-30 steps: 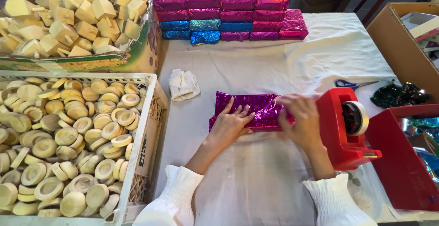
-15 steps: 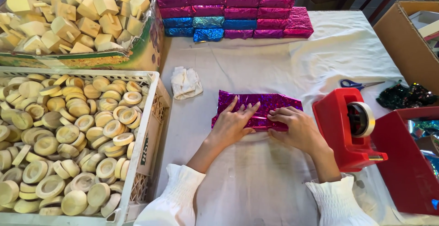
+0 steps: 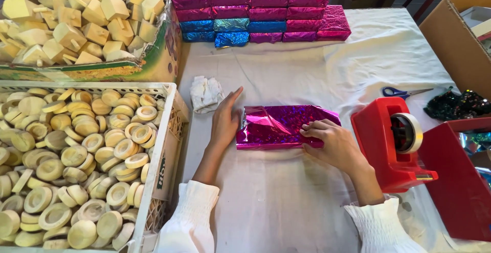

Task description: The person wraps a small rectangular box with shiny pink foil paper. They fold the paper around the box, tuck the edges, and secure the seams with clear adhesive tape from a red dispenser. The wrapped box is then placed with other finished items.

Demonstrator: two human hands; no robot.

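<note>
A flat package wrapped in shiny magenta foil lies on the white cloth in the middle of the table. My right hand presses down on its near right part, fingers flat on the foil. My left hand stands on edge against the package's left end, fingers straight and together, touching the loose foil flap there. Neither hand grips anything.
A red tape dispenser stands right of the package, blue-handled scissors behind it. A crumpled white cloth lies left. Stacked foil-wrapped packages sit at the back. A crate of wooden discs and a box of wooden blocks fill the left.
My left hand has come off the top of the package and moved to its left end. The right hand has stayed pressing on the right part.
</note>
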